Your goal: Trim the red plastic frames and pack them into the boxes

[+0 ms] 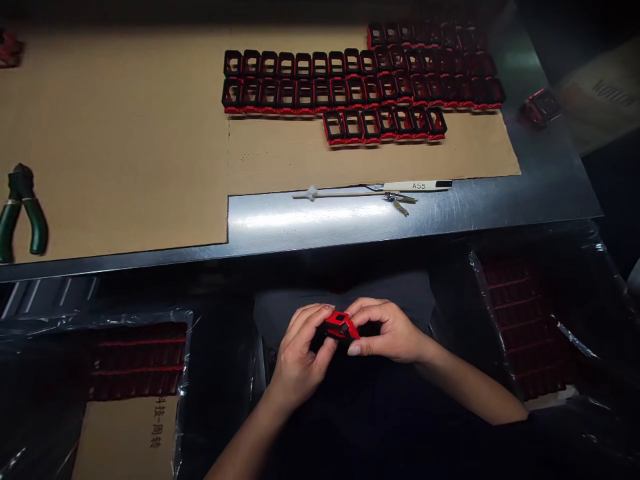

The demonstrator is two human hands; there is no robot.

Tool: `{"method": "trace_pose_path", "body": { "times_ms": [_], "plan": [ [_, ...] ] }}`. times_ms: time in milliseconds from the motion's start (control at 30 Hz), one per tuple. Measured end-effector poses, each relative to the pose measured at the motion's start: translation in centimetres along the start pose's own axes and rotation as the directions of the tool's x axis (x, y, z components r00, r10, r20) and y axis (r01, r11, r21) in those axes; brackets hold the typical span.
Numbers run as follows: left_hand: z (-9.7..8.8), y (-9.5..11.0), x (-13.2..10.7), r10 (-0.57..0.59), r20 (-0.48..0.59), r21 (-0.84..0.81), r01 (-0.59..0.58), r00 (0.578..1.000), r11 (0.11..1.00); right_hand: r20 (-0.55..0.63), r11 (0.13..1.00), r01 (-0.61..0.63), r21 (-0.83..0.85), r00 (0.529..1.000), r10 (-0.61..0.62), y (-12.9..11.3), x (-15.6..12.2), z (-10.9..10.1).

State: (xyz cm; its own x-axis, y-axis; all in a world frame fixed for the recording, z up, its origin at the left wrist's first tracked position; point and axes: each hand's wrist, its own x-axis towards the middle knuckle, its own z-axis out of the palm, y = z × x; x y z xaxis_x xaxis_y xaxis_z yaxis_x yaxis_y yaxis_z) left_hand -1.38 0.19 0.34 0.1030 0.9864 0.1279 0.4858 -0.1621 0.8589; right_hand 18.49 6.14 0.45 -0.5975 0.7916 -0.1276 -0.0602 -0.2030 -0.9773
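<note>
Below the table's front edge, over my lap, both hands meet on one small red-and-black plastic frame part [341, 325]. My left hand [299, 357] pinches its left side with curled fingers. My right hand [387, 331] closes on its right side, thumb underneath. On the cardboard sheet [125, 133] at the far side of the table stand several rows of the same red-and-black frames [360, 83], set side by side.
Green-handled pliers [20, 210] lie at the table's left. A white stick [340, 195], a label strip marked A55 [417, 186] and keys [400, 201] lie on the metal table [350, 223]. Plastic-lined boxes of red parts sit at the lower left [137, 360] and right [525, 327].
</note>
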Motion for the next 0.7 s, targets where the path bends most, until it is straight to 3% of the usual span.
{"method": "trace_pose_path", "body": {
  "times_ms": [100,167,267,333,400,533,700],
  "plan": [
    [-0.4,0.4,0.2,0.078,-0.057,0.079,-0.074,0.995,0.994,-0.023,0.993,-0.062,0.098,0.998,0.065,0.3,0.0,-0.1],
    [-0.7,0.9,0.3,0.118,-0.096,0.104,-0.108,0.988,0.989,-0.02,0.942,-0.159,0.295,0.985,0.173,0.7,0.0,0.0],
    [-1.0,1.6,0.4,0.137,-0.126,0.097,-0.125,0.983,0.987,0.1,0.716,-0.355,0.601,0.922,0.374,1.4,-0.1,0.4],
    [-1.0,1.9,0.4,0.129,-0.138,0.087,-0.118,0.982,0.989,0.183,0.571,-0.443,0.691,0.872,0.454,1.7,-0.2,0.7],
    [-0.8,2.0,0.3,0.118,-0.155,0.089,-0.105,0.981,0.99,0.206,0.5,-0.457,0.735,0.854,0.478,1.9,-0.1,1.0],
    [-0.2,1.9,0.2,0.074,-0.175,0.104,-0.056,0.982,0.993,0.156,0.497,-0.414,0.762,0.864,0.479,1.5,0.1,1.3],
    [0.5,1.6,0.1,0.103,-0.212,0.155,-0.07,0.972,0.985,0.059,0.608,-0.351,0.712,0.893,0.446,1.1,0.2,1.3]
  ]
}}
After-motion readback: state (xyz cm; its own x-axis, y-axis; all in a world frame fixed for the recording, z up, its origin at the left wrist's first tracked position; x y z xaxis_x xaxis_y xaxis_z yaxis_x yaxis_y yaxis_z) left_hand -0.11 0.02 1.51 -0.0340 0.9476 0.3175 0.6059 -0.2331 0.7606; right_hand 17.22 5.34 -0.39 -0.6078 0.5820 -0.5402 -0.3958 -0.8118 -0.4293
